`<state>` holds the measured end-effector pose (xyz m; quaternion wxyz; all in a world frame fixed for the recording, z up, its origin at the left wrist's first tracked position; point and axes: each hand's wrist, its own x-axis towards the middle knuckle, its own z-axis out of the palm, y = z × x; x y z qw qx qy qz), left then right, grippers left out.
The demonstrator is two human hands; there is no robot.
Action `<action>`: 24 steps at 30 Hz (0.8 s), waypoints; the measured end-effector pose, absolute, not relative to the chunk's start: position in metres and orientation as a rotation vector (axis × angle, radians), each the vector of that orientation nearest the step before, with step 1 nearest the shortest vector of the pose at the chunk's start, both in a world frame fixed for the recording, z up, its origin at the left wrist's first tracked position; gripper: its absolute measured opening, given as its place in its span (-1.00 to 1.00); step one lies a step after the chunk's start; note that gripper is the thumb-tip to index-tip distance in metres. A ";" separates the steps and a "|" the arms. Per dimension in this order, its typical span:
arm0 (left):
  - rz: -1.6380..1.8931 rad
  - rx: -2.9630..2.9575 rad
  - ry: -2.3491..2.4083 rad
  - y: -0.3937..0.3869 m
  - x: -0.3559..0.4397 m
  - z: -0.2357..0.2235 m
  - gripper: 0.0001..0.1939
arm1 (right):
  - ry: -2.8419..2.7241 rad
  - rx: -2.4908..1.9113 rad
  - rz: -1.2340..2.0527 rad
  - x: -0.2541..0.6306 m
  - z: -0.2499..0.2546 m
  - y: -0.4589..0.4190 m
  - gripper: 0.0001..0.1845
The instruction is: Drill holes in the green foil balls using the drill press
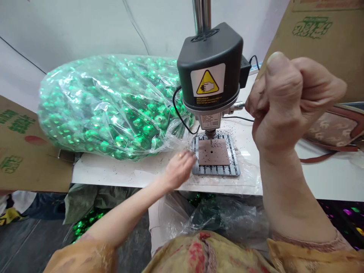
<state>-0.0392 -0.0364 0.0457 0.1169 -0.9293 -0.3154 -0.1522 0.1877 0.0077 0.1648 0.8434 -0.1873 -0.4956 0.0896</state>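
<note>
A small black bench drill press (212,64) stands in front of me, a yellow warning label on its head. My right hand (281,98) is raised beside it, closed in a fist around the feed lever, whose grip is hidden by the fingers. Below the drill bit (211,142), a brownish block (214,158) with a dark hole lies on the slotted metal base (234,168). Dark shavings are scattered over both. My left hand (179,170) is at the base's left edge with fingers curled together; whatever they hold, if anything, is hidden.
A clear plastic bag (113,106) full of shiny green faceted beads lies left of the press on the white table (113,172). Cardboard boxes stand at left (31,148) and right (321,49). A brown-trimmed bag (335,127) is behind my right arm. Plastic sheeting (227,218) hangs below the edge.
</note>
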 end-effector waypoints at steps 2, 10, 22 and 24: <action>-0.198 -2.561 -1.270 -0.004 -0.030 0.067 -0.66 | -1.038 -0.384 0.200 0.187 0.165 0.007 -0.50; 0.264 -2.149 -1.718 0.054 -0.011 0.091 -0.60 | -1.085 -0.372 0.238 0.189 0.165 0.003 -0.53; 0.574 -2.134 -1.830 0.078 -0.017 0.105 -0.62 | -1.092 -0.343 0.183 0.190 0.164 0.006 -0.51; 0.665 -2.150 -1.816 0.076 -0.015 0.110 -0.60 | -1.101 -0.359 0.191 0.191 0.163 0.006 -0.52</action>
